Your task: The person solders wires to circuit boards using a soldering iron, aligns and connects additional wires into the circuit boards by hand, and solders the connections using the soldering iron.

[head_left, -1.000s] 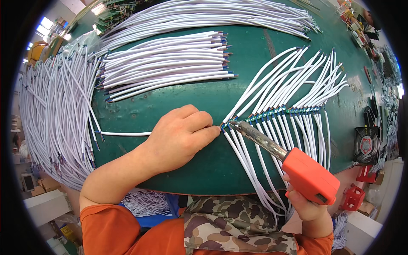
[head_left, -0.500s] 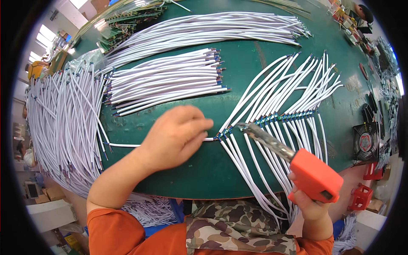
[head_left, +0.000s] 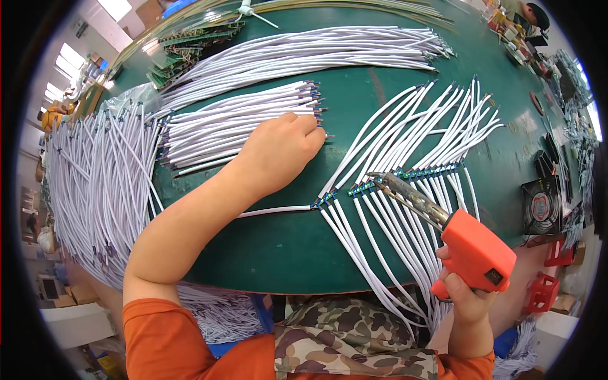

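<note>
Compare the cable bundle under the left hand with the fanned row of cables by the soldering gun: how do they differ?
The bundle lies as loose, near-parallel separate cables; the fanned row spreads out and is joined tip to tip with more cables along a line of joints. The left hand rests on the bundle; the soldering gun, held in the right hand, has its tip at the row. The bundle sits left of centre, the row right. Both are white cables on the green table.

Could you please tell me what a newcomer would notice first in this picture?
Probably the orange soldering gun in the right hand, its metal tip over a row of joined white cables at centre right. Next, the left hand on a bundle of loose white cables on the green table.
</note>
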`<state>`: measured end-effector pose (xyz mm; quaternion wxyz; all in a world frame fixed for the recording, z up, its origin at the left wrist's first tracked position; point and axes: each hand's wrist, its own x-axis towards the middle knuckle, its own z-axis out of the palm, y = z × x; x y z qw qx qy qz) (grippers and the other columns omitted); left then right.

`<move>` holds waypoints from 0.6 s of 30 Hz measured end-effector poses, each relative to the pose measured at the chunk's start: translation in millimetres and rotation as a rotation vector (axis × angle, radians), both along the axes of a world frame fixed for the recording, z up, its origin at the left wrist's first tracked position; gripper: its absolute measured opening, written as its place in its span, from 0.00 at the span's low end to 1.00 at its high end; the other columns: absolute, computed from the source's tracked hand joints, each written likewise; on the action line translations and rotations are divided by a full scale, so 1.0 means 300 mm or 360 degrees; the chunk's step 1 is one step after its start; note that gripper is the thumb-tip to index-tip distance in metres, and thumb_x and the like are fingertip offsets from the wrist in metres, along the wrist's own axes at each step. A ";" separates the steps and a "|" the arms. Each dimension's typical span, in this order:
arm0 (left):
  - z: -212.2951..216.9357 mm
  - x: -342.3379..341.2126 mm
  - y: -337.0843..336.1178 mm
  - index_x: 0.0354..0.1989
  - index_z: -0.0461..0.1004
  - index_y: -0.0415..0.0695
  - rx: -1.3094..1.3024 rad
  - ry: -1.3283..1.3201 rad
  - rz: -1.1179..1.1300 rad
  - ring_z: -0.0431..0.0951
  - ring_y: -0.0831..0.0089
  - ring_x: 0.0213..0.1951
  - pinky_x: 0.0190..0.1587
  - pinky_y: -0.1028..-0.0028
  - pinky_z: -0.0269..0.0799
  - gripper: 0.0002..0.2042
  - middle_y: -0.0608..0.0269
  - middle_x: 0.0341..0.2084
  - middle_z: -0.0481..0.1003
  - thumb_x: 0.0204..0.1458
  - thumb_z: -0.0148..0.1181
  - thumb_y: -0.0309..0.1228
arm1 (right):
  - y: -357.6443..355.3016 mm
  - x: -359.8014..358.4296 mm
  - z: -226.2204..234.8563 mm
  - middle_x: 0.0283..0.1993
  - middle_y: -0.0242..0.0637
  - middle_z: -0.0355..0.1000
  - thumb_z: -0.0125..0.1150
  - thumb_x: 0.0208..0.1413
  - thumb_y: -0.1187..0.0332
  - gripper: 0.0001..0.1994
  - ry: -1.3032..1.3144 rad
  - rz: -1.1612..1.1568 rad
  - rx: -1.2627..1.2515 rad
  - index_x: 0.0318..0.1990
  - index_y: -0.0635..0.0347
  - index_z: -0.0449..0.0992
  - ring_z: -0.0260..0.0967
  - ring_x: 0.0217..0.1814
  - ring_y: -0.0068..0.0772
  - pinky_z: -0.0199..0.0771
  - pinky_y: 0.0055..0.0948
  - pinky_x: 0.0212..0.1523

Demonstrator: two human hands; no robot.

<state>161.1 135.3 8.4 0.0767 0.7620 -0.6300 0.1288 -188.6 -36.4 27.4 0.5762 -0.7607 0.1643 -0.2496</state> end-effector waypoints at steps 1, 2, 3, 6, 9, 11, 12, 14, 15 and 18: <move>0.002 0.008 0.011 0.45 0.79 0.41 -0.0018 0.0033 -0.0029 0.78 0.56 0.39 0.42 0.61 0.76 0.12 0.57 0.36 0.75 0.51 0.63 0.24 | 0.002 -0.002 -0.004 0.47 0.50 0.79 0.72 0.55 0.66 0.27 -0.0006 -0.0003 0.0007 0.59 0.72 0.72 0.74 0.31 0.23 0.76 0.25 0.33; 0.006 0.013 0.024 0.46 0.78 0.41 -0.0036 0.0065 -0.0055 0.78 0.56 0.38 0.41 0.61 0.76 0.12 0.57 0.36 0.75 0.51 0.63 0.22 | 0.003 -0.002 -0.009 0.47 0.50 0.79 0.72 0.55 0.66 0.28 -0.0030 -0.0015 -0.0014 0.60 0.72 0.72 0.74 0.31 0.24 0.76 0.25 0.33; 0.018 0.008 0.033 0.46 0.78 0.41 -0.0030 0.0067 -0.0056 0.78 0.56 0.38 0.41 0.61 0.76 0.12 0.57 0.36 0.75 0.51 0.63 0.22 | 0.005 -0.004 -0.014 0.47 0.50 0.79 0.72 0.55 0.66 0.28 -0.0044 -0.0030 -0.0037 0.60 0.72 0.71 0.74 0.32 0.24 0.76 0.24 0.33; 0.101 -0.037 0.057 0.51 0.78 0.43 -0.0327 0.0637 -0.0077 0.76 0.59 0.35 0.38 0.64 0.73 0.17 0.58 0.35 0.72 0.53 0.58 0.15 | -0.026 -0.037 -0.012 0.48 0.50 0.79 0.70 0.55 0.68 0.28 -0.0003 0.0082 -0.0031 0.61 0.72 0.70 0.73 0.31 0.25 0.75 0.24 0.33; 0.150 -0.078 0.120 0.54 0.78 0.45 -0.0224 0.0893 -0.0333 0.75 0.62 0.35 0.37 0.67 0.72 0.19 0.59 0.35 0.71 0.53 0.60 0.16 | -0.025 -0.045 -0.024 0.48 0.51 0.79 0.69 0.55 0.69 0.29 -0.0141 0.0089 -0.0060 0.62 0.73 0.69 0.72 0.28 0.25 0.74 0.24 0.31; 0.136 -0.107 0.150 0.55 0.79 0.46 -0.0142 0.0986 -0.0302 0.75 0.63 0.36 0.38 0.67 0.72 0.19 0.61 0.34 0.71 0.54 0.62 0.17 | -0.015 -0.057 -0.037 0.48 0.51 0.79 0.69 0.55 0.70 0.29 -0.0106 0.0069 0.0011 0.62 0.73 0.68 0.72 0.27 0.25 0.73 0.24 0.30; 0.125 -0.117 0.165 0.54 0.79 0.46 -0.0073 0.1158 -0.0295 0.75 0.63 0.36 0.39 0.67 0.72 0.19 0.60 0.34 0.71 0.54 0.62 0.17 | -0.010 -0.061 -0.042 0.48 0.51 0.79 0.69 0.55 0.70 0.29 -0.0076 0.0056 0.0084 0.62 0.74 0.68 0.71 0.26 0.25 0.72 0.24 0.28; 0.100 -0.136 0.182 0.51 0.81 0.45 -0.0009 0.1396 -0.0249 0.75 0.63 0.36 0.40 0.67 0.72 0.16 0.60 0.33 0.72 0.54 0.62 0.17 | 0.001 -0.055 -0.051 0.48 0.51 0.79 0.69 0.55 0.71 0.28 -0.0060 0.0078 0.0096 0.61 0.74 0.69 0.71 0.26 0.24 0.72 0.24 0.28; 0.091 -0.137 0.187 0.51 0.81 0.45 -0.0013 0.1397 -0.0241 0.75 0.63 0.36 0.40 0.67 0.72 0.16 0.60 0.33 0.72 0.54 0.62 0.17 | 0.005 -0.050 -0.052 0.47 0.51 0.79 0.69 0.55 0.71 0.27 -0.0045 0.0103 0.0104 0.60 0.74 0.70 0.71 0.25 0.24 0.71 0.24 0.27; 0.076 -0.141 0.185 0.50 0.81 0.44 0.0011 0.1450 -0.0213 0.75 0.63 0.36 0.40 0.68 0.71 0.15 0.60 0.32 0.72 0.54 0.63 0.18 | -0.012 -0.059 -0.050 0.46 0.51 0.79 0.69 0.55 0.70 0.25 0.0140 0.0225 -0.0017 0.58 0.74 0.72 0.71 0.24 0.24 0.70 0.24 0.26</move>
